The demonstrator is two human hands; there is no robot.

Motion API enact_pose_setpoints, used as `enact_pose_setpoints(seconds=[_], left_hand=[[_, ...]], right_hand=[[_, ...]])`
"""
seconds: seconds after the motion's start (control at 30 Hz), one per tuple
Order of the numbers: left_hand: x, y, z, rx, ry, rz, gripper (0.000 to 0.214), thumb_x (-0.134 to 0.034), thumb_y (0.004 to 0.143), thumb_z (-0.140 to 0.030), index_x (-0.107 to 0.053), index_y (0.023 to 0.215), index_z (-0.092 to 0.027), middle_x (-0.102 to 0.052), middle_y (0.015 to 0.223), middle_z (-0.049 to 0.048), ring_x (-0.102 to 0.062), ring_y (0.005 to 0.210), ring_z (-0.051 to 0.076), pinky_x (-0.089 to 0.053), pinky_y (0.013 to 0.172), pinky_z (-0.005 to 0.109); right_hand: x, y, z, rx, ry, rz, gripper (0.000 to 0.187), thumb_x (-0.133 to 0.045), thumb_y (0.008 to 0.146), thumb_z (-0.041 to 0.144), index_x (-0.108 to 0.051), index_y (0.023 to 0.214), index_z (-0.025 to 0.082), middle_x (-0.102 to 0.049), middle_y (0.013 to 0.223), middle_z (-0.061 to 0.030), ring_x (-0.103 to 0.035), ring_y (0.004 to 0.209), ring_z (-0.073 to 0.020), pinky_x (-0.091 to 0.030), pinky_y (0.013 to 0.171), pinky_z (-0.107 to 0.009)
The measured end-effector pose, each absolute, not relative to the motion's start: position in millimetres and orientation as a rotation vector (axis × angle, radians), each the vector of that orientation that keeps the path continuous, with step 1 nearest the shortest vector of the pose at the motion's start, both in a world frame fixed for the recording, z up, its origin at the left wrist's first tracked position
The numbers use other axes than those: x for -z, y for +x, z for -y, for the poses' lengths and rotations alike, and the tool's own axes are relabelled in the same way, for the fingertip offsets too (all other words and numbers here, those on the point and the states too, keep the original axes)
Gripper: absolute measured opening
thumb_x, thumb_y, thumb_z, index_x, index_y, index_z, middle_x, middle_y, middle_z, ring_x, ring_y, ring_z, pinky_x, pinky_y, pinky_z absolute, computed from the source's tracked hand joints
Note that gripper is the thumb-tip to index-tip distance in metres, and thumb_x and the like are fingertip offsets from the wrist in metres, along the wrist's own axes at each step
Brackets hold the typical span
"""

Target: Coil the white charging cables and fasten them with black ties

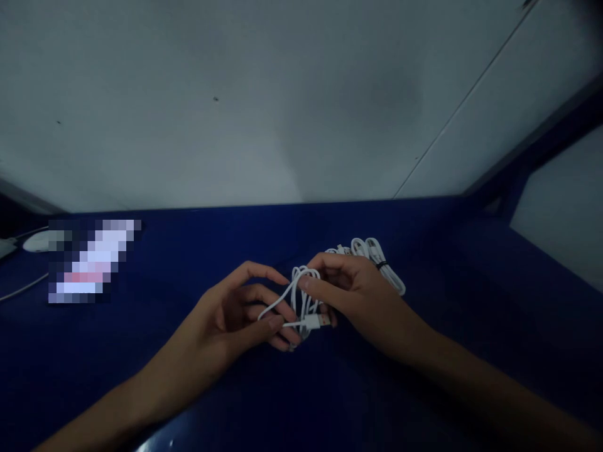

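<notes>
A white USB cable [302,295], loosely coiled, is held between both hands above the blue table. My left hand [249,314] grips its left side, the thumb pressing the cord just behind the USB plug [316,321]. The plug points right and shows an orange-red inside. My right hand [346,285] pinches the top of the coil between thumb and forefinger. Just beyond that hand, bundled white cables [387,276] lie on the table, at least one tied with a black band. The right hand partly hides them.
The blue table [226,238] runs back to a pale wall [235,125]. At the left lie a white mouse-like object [38,242], a white cord [23,287] and a blurred-out bright object [97,263]. A blue-framed panel [560,207] stands at the right.
</notes>
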State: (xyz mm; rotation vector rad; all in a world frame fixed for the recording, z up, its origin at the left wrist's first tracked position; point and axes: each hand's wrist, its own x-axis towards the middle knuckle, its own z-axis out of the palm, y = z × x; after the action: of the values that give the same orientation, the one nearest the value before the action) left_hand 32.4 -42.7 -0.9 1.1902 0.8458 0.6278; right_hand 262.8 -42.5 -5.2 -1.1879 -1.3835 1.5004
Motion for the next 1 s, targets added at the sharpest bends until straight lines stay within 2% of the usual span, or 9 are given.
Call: enact_pose_setpoints(seconds=[0.1, 0.17, 0.3, 0.5, 0.6, 0.7, 0.77, 0.87, 1.0], left_hand=[[-1, 32, 48, -0.576, 1.623, -0.961, 0.010, -0.063, 0.111, -0.033, -0.070, 0.117, -0.029, -0.075, 0.097, 0.0004, -0.074, 0.084, 0.017, -0.059, 0.073, 0.027], [1, 30, 51, -0.544, 1.911, -1.002, 0.015, -0.058, 0.112, -0.026, -0.072, 0.113, -0.029, -0.074, 0.103, 0.0007, -0.072, 0.088, 0.017, -0.056, 0.070, 0.027], [9, 27, 55, -0.494, 2.264, -0.941, 0.025, -0.061, 0.109, -0.017, -0.067, 0.130, -0.030, -0.070, 0.115, 0.0015, -0.071, 0.088, 0.016, -0.058, 0.075, 0.030], [13, 29, 59, -0.503, 2.575, -0.902, 0.019, -0.056, 0.112, -0.024, -0.069, 0.126, -0.024, -0.064, 0.119, 0.0082, -0.063, 0.077, 0.017, -0.056, 0.059, 0.031], [11, 32, 59, -0.507, 2.611, -0.908, 0.023, -0.060, 0.110, -0.025, -0.070, 0.131, -0.025, -0.059, 0.129, 0.0108, -0.063, 0.083, 0.020, -0.055, 0.056, 0.031], [5, 34, 60, -0.533, 2.571, -0.932, 0.028, -0.060, 0.110, -0.020, -0.072, 0.133, -0.029, -0.055, 0.139, 0.0113, -0.062, 0.107, 0.027, -0.060, 0.069, 0.035], [2, 35, 61, -0.610, 2.537, -0.977, 0.027, -0.058, 0.110, -0.017, -0.075, 0.127, -0.029, -0.053, 0.145, 0.0108, -0.055, 0.121, 0.030, -0.061, 0.081, 0.039], [0, 34, 61, -0.702, 2.437, -1.074, 0.025, -0.057, 0.111, -0.019, -0.078, 0.119, -0.030, -0.051, 0.146, 0.0092, -0.053, 0.122, 0.030, -0.059, 0.088, 0.042], [1, 28, 56, -0.837, 2.209, -1.168, 0.025, -0.052, 0.113, -0.024, -0.076, 0.114, -0.031, -0.057, 0.135, 0.0064, -0.057, 0.118, 0.027, -0.054, 0.093, 0.041]], right_hand=[[5, 262, 42, -1.473, -1.194, 1.389, 0.017, -0.077, 0.099, 0.033, -0.073, 0.088, 0.021, -0.069, 0.074, 0.0026, -0.061, 0.061, -0.0108, -0.051, 0.055, -0.023], [4, 262, 42, -1.453, -1.202, 1.397, 0.017, -0.079, 0.098, 0.032, -0.073, 0.087, 0.021, -0.069, 0.074, 0.0029, -0.061, 0.061, -0.0105, -0.052, 0.056, -0.022], [3, 262, 43, -1.428, -1.230, 1.404, 0.016, -0.080, 0.098, 0.032, -0.074, 0.088, 0.021, -0.067, 0.072, 0.0036, -0.060, 0.063, -0.0106, -0.052, 0.058, -0.022], [3, 261, 44, -1.479, -1.223, 1.383, 0.014, -0.079, 0.099, 0.029, -0.075, 0.088, 0.021, -0.066, 0.072, 0.0044, -0.057, 0.063, -0.0098, -0.050, 0.058, -0.021], [6, 262, 44, -1.510, -1.198, 1.380, 0.010, -0.080, 0.098, 0.029, -0.077, 0.091, 0.022, -0.068, 0.074, 0.0036, -0.059, 0.064, -0.0105, -0.052, 0.059, -0.022], [7, 262, 43, -1.541, -1.175, 1.364, 0.007, -0.081, 0.096, 0.029, -0.079, 0.094, 0.022, -0.072, 0.079, 0.0020, -0.062, 0.066, -0.0113, -0.054, 0.060, -0.022], [7, 263, 42, -1.565, -1.169, 1.336, 0.008, -0.082, 0.095, 0.028, -0.080, 0.099, 0.022, -0.075, 0.085, 0.0003, -0.065, 0.069, -0.0122, -0.055, 0.062, -0.024], [6, 264, 42, -1.604, -1.159, 1.281, 0.016, -0.084, 0.093, 0.026, -0.080, 0.108, 0.022, -0.077, 0.091, -0.0010, -0.068, 0.074, -0.0129, -0.058, 0.069, -0.026], [7, 264, 42, -1.654, -1.134, 1.185, 0.022, -0.086, 0.092, 0.025, -0.079, 0.112, 0.022, -0.080, 0.106, -0.0035, -0.073, 0.086, -0.0145, -0.060, 0.079, -0.028]])
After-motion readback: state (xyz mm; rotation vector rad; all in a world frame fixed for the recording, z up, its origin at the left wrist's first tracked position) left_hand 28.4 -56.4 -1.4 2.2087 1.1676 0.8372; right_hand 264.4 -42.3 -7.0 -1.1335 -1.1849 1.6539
